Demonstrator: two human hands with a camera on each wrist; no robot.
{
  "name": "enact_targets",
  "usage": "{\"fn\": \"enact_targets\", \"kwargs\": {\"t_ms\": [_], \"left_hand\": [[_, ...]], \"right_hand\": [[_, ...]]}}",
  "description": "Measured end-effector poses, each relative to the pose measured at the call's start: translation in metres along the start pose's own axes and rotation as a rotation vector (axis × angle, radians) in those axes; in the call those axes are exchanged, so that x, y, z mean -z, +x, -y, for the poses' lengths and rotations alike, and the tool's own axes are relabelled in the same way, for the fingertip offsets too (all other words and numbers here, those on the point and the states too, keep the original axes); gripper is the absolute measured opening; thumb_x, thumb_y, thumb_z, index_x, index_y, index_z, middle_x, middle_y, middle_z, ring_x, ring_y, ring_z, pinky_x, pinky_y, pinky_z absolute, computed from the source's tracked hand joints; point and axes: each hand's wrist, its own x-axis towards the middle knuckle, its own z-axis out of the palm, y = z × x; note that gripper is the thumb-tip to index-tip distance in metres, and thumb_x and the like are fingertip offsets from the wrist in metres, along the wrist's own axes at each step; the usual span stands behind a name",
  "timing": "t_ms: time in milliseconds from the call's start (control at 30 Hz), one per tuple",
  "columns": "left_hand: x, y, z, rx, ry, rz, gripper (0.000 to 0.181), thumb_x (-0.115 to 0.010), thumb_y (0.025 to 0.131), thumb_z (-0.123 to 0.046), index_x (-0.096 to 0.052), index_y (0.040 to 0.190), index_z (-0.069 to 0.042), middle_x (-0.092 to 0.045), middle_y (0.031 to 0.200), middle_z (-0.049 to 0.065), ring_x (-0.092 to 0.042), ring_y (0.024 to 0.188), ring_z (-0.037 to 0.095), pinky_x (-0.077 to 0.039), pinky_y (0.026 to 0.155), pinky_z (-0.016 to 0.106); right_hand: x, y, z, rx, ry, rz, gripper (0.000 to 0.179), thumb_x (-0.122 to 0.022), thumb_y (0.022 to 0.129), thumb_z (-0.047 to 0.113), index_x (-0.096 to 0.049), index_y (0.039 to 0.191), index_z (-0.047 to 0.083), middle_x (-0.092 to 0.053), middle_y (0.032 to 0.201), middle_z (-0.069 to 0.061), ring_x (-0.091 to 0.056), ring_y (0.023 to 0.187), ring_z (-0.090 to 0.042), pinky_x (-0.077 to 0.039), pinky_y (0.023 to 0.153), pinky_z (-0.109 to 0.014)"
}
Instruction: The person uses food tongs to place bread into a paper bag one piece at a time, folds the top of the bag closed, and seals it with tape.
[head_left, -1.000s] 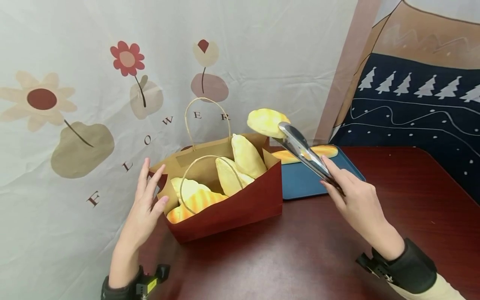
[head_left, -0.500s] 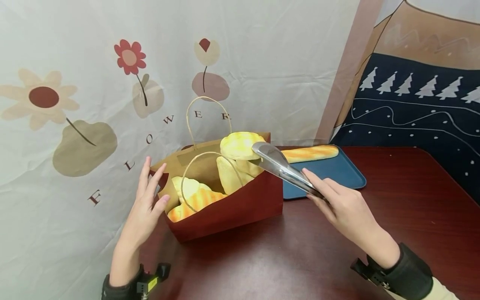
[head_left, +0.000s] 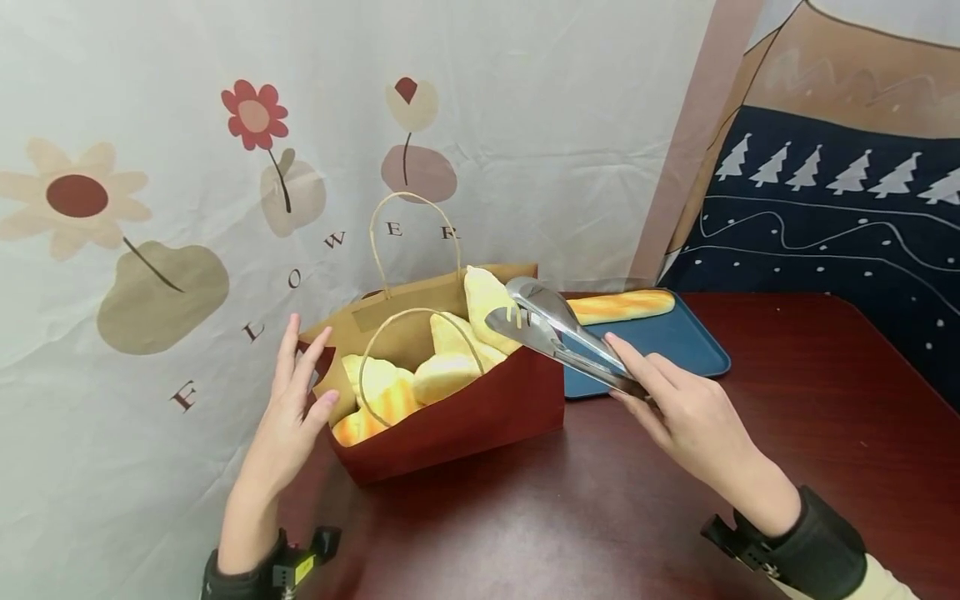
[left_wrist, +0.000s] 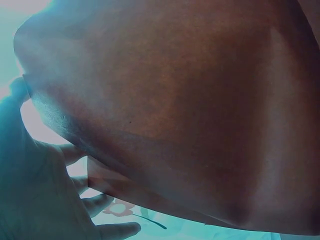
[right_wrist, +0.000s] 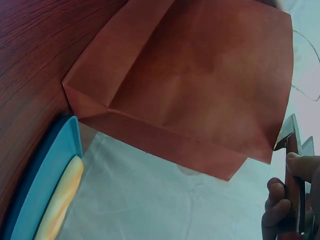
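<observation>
A red paper bag (head_left: 465,437) with thin cord handles stands with its top agape, holding several pieces of bread. My left hand (head_left: 288,425) is at the bag's left end, fingers spread and mostly straight, touching its edge in the left wrist view (left_wrist: 45,185). Metal tongs (head_left: 546,303) are gripped in my right hand (head_left: 697,417). Their tips are apart over the bag's right rim, with no bread between them. A pale round bun (head_left: 444,380) lies in the bag, beside a striped orange-and-yellow bread (head_left: 375,414). Taller pale breads (head_left: 483,304) stand at the right end.
A blue tray (head_left: 637,350) sits right of the bag, with a long baguette (head_left: 626,307) along its far side. The dark red table (head_left: 600,500) meets a printed cloth backdrop (head_left: 562,125) behind the bag.
The tongs have moved left and down over the bag and spread apart. The round bun has dropped from them into the bag. My left hand has stayed in place.
</observation>
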Motion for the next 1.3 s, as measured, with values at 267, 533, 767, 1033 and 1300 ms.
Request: {"fn": "enact_targets", "kwargs": {"t_ms": [267, 533, 767, 1033, 1300], "left_hand": [[0.0, -0.001, 0.0, 0.005, 0.012, -0.002, 0.066, -0.053, 0.093, -0.018, -0.025, 0.151, -0.03, 0.009, 0.16, -0.015, -0.006, 0.147, 0.024, -0.029, 0.097, 0.066], [0.0, 0.0, 0.0, -0.006, 0.009, -0.004, 0.066, -0.053, 0.093, -0.017, -0.025, 0.151, -0.029, 0.009, 0.16, -0.015, -0.009, 0.147, 0.025, -0.03, 0.096, 0.064], [-0.001, 0.0, 0.001, -0.011, 0.013, -0.009, 0.066, -0.053, 0.093, -0.016, -0.025, 0.151, -0.029, 0.009, 0.16, -0.014, -0.014, 0.145, 0.029, -0.032, 0.095, 0.062], [-0.001, 0.001, 0.002, -0.014, 0.02, -0.013, 0.066, -0.053, 0.093, -0.015, -0.025, 0.151, -0.028, 0.009, 0.16, -0.013, -0.015, 0.145, 0.029, -0.034, 0.093, 0.058], [-0.002, -0.001, 0.001, -0.011, 0.013, -0.009, 0.066, -0.053, 0.093, -0.016, -0.025, 0.151, -0.027, 0.009, 0.16, -0.014, -0.01, 0.146, 0.025, -0.033, 0.094, 0.059]], "right_hand": [[0.001, -0.003, -0.004, -0.096, 0.072, 0.017, 0.059, -0.064, 0.089, 0.033, -0.046, 0.142, 0.012, -0.059, 0.083, 0.003, -0.049, 0.068, -0.001, -0.042, 0.059, -0.009], [0.003, -0.009, -0.024, -0.269, -0.014, 0.021, 0.083, -0.079, 0.071, 0.009, -0.041, 0.145, 0.015, -0.064, 0.082, -0.004, -0.056, 0.064, -0.009, -0.044, 0.056, -0.013], [-0.001, -0.019, -0.041, -0.371, -0.143, 0.142, 0.082, -0.077, 0.076, 0.014, -0.036, 0.147, 0.019, -0.065, 0.082, -0.009, -0.051, 0.058, -0.013, -0.033, 0.044, -0.022], [-0.007, -0.032, -0.058, -0.455, -0.204, 0.359, 0.079, -0.077, 0.075, 0.016, -0.04, 0.144, 0.017, -0.06, 0.075, -0.012, -0.039, 0.048, -0.013, -0.029, 0.04, -0.024], [-0.018, -0.045, -0.074, -0.546, -0.203, 0.61, 0.071, -0.077, 0.077, 0.019, -0.045, 0.14, 0.008, -0.064, 0.079, -0.017, -0.041, 0.049, -0.017, -0.031, 0.039, -0.027]]}}
